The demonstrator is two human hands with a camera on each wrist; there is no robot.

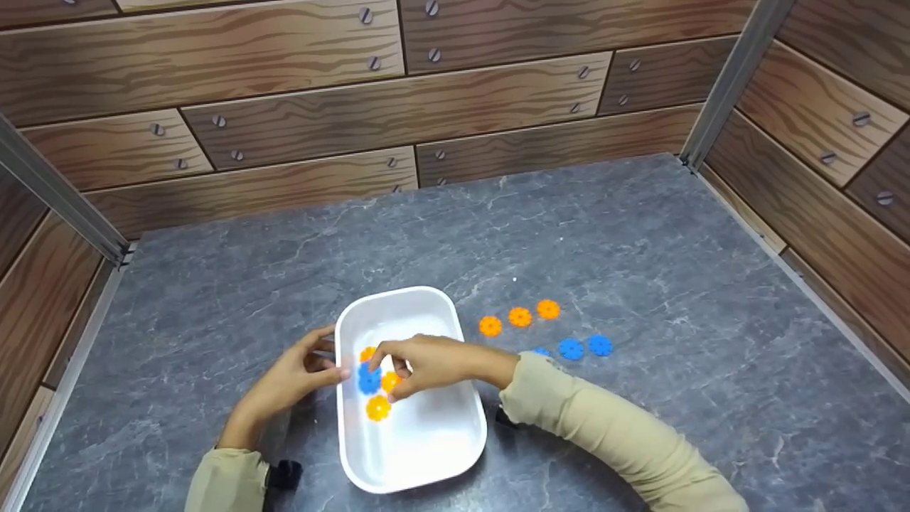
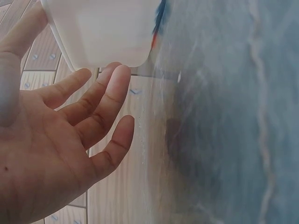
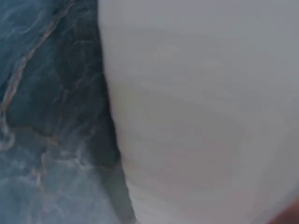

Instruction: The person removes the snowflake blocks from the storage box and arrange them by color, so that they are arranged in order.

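Note:
A white plastic tub (image 1: 419,455) stands on the table. My left hand (image 1: 302,370) holds its left side, thumb over the rim and fingertips against the outer wall, as the left wrist view also shows. Inside the tub, toward its left wall, lie blue notched discs (image 1: 369,382) and several orange notched discs (image 1: 378,408). Reaching over the right rim, my right hand (image 1: 426,364) has its index fingertip at the blue discs. Its thumb is spread apart near an orange disc (image 1: 390,382) that it partly hides. The right wrist view shows mainly the tub's outer wall (image 3: 187,116).
Right of the tub, three orange discs (image 1: 520,317) lie in a row on the grey marbled table (image 1: 640,235). Nearer me is a row of blue discs (image 1: 571,349), one partly covered by my right sleeve (image 1: 604,419). Wood-patterned walls (image 1: 298,107) enclose the table.

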